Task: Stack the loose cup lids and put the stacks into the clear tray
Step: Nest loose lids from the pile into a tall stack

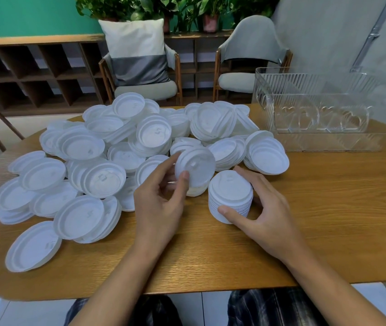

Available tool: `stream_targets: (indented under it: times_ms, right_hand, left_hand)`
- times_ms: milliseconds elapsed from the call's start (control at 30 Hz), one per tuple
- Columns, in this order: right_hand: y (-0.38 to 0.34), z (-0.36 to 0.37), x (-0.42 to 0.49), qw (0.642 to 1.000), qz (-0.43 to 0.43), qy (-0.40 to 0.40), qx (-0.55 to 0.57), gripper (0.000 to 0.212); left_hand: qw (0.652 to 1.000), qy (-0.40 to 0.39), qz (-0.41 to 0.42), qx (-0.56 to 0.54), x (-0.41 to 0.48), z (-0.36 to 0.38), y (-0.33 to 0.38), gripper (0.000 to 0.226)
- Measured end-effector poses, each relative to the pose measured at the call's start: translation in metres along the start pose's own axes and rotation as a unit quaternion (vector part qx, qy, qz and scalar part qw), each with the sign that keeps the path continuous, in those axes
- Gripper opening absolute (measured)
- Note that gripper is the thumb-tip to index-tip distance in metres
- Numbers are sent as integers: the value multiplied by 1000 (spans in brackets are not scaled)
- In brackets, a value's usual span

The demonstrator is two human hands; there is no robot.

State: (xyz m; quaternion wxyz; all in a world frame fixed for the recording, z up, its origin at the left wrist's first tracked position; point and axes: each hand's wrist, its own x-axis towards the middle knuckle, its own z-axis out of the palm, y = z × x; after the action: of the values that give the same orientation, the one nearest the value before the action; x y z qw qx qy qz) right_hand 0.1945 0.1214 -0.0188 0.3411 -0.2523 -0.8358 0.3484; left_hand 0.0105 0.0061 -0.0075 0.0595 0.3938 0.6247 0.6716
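Note:
A big heap of loose white cup lids covers the left and middle of the wooden table. My left hand pinches a short stack of lids, tilted and raised a little above the table. Just to its right stands a taller upright stack of lids; my right hand curls round it, thumb at the front and fingers behind. The clear ribbed tray stands at the table's back right, apart from both hands, with nothing white showing in it.
Two chairs stand behind the table, one with a white and grey cushion. A low wooden shelf unit and potted plants line the back wall. Bare tabletop lies in front of and right of the hands.

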Motion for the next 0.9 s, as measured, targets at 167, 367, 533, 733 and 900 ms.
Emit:
stream_targets:
  times_ms: [167, 367, 533, 733, 900]
  right_hand:
    - [-4, 1, 0, 1000, 0, -4, 6, 87]
    - [-4, 1, 0, 1000, -1, -21, 19, 93]
    - [-5, 2, -1, 999, -21, -43, 15, 89]
    - [-6, 1, 0, 998, -31, -45, 4, 82]
    - [-1, 2, 0, 998, -38, -47, 6, 81]
  left_hand:
    - [994, -2, -64, -94, 4, 0, 3, 34]
    - [987, -28, -99, -120, 9, -3, 3, 26]
    - [993, -113, -13, 26, -1, 12, -1, 20]
    - [981, -160, 40, 107, -4, 16, -3, 39]
    - [971, -186, 58, 135, -6, 15, -2, 64]
